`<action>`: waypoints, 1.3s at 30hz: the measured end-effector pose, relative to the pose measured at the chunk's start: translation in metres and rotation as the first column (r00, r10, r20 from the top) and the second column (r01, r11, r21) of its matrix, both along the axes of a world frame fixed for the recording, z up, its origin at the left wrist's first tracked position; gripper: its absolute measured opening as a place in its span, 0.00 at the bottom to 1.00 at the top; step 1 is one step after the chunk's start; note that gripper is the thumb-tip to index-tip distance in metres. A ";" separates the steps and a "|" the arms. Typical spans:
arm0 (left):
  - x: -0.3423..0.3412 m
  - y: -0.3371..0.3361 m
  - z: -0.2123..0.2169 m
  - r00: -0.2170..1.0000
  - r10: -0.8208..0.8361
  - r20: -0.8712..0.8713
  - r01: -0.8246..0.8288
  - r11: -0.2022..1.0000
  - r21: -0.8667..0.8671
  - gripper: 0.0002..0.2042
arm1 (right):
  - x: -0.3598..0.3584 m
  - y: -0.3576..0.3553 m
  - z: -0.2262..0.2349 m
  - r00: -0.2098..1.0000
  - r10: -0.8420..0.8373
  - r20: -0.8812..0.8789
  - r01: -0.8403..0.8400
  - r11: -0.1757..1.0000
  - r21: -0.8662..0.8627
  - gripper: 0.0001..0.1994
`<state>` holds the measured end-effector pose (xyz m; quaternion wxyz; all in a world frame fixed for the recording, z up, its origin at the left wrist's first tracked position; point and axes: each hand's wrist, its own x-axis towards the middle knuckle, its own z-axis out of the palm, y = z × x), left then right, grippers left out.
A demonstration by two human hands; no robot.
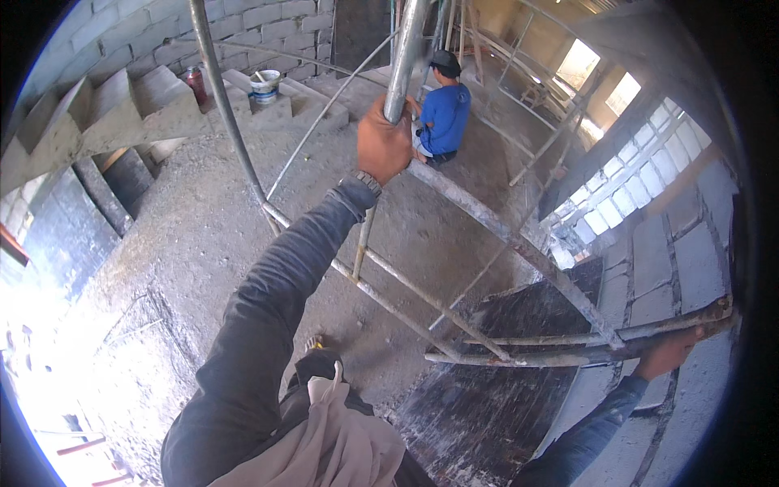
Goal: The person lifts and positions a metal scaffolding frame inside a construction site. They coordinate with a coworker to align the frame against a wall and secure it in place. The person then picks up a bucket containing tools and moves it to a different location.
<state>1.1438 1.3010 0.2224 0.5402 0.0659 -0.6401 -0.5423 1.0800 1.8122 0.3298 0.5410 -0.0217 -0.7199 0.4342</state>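
On the steps [172,91], near a red jar [196,86], a bucket [265,94] with a stick [260,76] inside. Gripping the frame [513,237], centre to far right: closed round its upright [403,69] with the left hand [384,144], round a rail [552,358] with the right hand [669,355].

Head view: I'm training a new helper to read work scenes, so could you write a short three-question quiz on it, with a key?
1. True or false: the left hand grips a metal pole.
2. What colour is the co-worker's shirt? A) red B) blue C) yellow
3. Fill in the missing word: the bucket stands on the ____.

Key:
1. True; the fist is closed around it.
2. B.
3. Stairs.
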 end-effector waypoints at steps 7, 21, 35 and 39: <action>0.000 -0.005 -0.002 0.999 -0.035 -0.028 0.036 0.999 0.012 0.05 | 0.008 -0.010 0.005 0.999 -0.046 0.016 0.047 0.999 -0.017 0.38; 0.002 -0.003 -0.002 1.000 -0.020 -0.015 0.021 0.999 0.028 0.07 | -0.003 0.024 -0.001 0.971 -0.200 0.130 0.187 0.977 0.107 0.38; 0.011 0.005 0.010 0.998 -0.058 -0.039 0.062 0.990 0.123 0.04 | -0.002 0.045 0.001 0.966 -0.248 0.069 0.228 0.949 0.217 0.39; 0.013 0.002 0.009 0.998 -0.049 -0.037 0.053 0.992 0.118 0.04 | 0.009 0.010 0.006 0.982 -0.129 0.139 0.131 0.991 -0.008 0.38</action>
